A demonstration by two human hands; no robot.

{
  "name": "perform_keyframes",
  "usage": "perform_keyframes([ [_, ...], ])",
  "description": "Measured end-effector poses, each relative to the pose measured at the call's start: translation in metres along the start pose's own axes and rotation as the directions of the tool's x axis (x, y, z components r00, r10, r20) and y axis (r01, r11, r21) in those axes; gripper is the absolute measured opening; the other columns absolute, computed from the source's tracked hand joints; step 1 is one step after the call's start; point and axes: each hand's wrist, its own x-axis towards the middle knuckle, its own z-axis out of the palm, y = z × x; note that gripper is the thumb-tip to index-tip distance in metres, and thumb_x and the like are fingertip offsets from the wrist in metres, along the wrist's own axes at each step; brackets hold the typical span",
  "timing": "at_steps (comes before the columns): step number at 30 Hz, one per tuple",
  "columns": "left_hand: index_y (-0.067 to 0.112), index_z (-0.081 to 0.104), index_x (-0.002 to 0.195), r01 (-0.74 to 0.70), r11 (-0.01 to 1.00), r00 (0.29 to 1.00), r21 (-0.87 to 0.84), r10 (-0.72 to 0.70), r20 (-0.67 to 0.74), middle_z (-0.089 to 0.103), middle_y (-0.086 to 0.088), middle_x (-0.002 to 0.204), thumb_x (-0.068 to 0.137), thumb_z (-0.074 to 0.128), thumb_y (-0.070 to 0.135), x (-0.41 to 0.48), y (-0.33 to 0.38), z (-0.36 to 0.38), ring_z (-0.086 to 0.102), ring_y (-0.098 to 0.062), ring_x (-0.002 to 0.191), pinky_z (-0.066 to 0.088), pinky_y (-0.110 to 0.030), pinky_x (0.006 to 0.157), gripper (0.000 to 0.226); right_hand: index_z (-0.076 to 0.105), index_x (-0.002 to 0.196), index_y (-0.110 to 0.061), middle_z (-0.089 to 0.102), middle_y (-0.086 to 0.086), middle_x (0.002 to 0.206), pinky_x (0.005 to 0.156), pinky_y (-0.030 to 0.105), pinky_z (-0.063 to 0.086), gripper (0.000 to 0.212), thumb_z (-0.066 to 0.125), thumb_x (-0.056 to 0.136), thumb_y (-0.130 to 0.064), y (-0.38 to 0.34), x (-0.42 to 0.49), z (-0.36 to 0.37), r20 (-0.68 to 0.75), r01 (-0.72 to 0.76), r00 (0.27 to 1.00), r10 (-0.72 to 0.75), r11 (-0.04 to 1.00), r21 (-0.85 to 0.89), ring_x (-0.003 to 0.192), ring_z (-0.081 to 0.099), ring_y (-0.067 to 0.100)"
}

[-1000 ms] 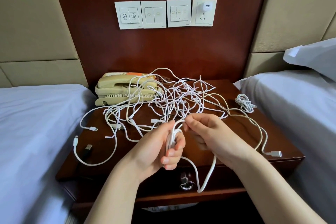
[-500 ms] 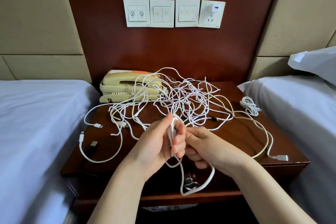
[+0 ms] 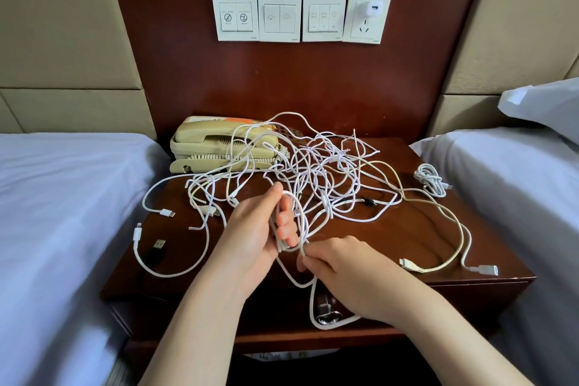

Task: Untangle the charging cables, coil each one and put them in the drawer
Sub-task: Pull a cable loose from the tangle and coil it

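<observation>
Okay, my left hand [image 3: 250, 238] is curled round a small bundle of loops of one white cable [image 3: 301, 222], held upright over the front half of the desk [image 3: 376, 247]. My right hand [image 3: 344, 273] sits just below and to the right of it, fingertips pinching the same cable where it leaves the bundle. The slack drops in a loop over the desk's front edge, across the drawer front [image 3: 279, 313] and its metal handle [image 3: 326, 313]. I can't tell if the drawer is pulled out at all. The tangle [image 3: 316, 172] of white cables lies behind the hands, mid-desk, with several strands draped over the beige phone [image 3: 213, 144] at back left. Loose plug ends run out toward the left edge and the front right corner. One coiled cable [image 3: 430, 178] lies at the right edge, just beside the tangle's outer strands. A black USB plug [image 3: 158, 244] lies front left, beside a white loop. Beds flank the desk on both sides. On the wood panel above are switch plates [image 3: 279, 17] and a white charger [image 3: 372, 8] plugged into the socket.
</observation>
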Motion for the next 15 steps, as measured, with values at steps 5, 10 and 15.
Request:
perform_keyframes([
  [5, 0.005, 0.052, 0.069, 0.140, 0.982, 0.986, -0.125, -0.128, 0.104, 0.036, 0.002, 0.048, 0.097, 0.040, 0.030, -0.003, -0.003, 0.006, 0.033, -0.008, 0.035, 0.035, -0.018, 0.038, 0.039, 0.049, 0.089, -0.031, 0.047, -0.005, 0.078, 0.063, 0.031, 0.034, 0.022, 0.032, 0.102, -0.038, -0.001, 0.002, 0.008, -0.057, -0.024, 0.998, 0.015, 0.984, -0.175, 0.080, 0.052, 0.027],
  [10, 0.010, 0.044, 0.065, 0.101, 0.994, 0.991, -0.046, -0.097, 0.096, 0.029, 0.006, 0.046, 0.099, 0.038, 0.026, 0.001, -0.004, 0.001, 0.027, -0.005, 0.034, 0.030, -0.018, 0.036, 0.038, 0.046, 0.077, -0.028, 0.050, -0.006, 0.066, 0.058, 0.029, 0.038, 0.026, 0.038, 0.100, -0.038, 0.009, 0.003, 0.000, -0.009, -0.004, 1.000, 0.004, 0.999, 0.036, 0.063, 0.049, 0.016],
  [15, 0.013, 0.040, 0.064, 0.053, 0.970, 0.992, 0.237, -0.078, 0.097, 0.028, 0.008, 0.046, 0.100, 0.037, 0.024, 0.001, -0.011, 0.000, 0.025, -0.004, 0.035, 0.030, -0.018, 0.036, 0.038, 0.056, 0.096, -0.024, 0.048, 0.000, 0.057, 0.043, 0.025, 0.036, 0.015, 0.042, 0.100, -0.028, 0.020, 0.010, -0.013, -0.125, 0.058, 0.991, 0.039, 0.720, 0.691, 0.042, 0.037, 0.011],
])
